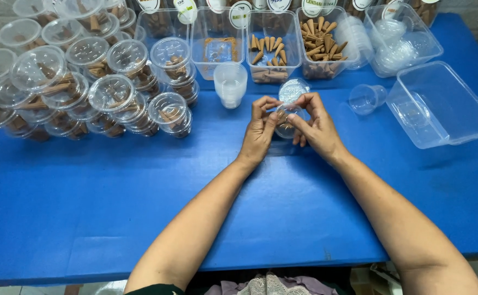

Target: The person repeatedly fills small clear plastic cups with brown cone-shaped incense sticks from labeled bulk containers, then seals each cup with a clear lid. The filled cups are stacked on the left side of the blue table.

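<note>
Together, the left hand (259,134) and the right hand (318,128) hold a small clear plastic cup (285,121) between their closed fingertips, above the middle of the blue table (86,207). At 12 o'clock from the cup lies a round clear lid (293,90). At 11 o'clock stands a stack of empty clear cups (230,84), and at 9 o'clock are many lidded cups with brown cones (113,93).
</note>
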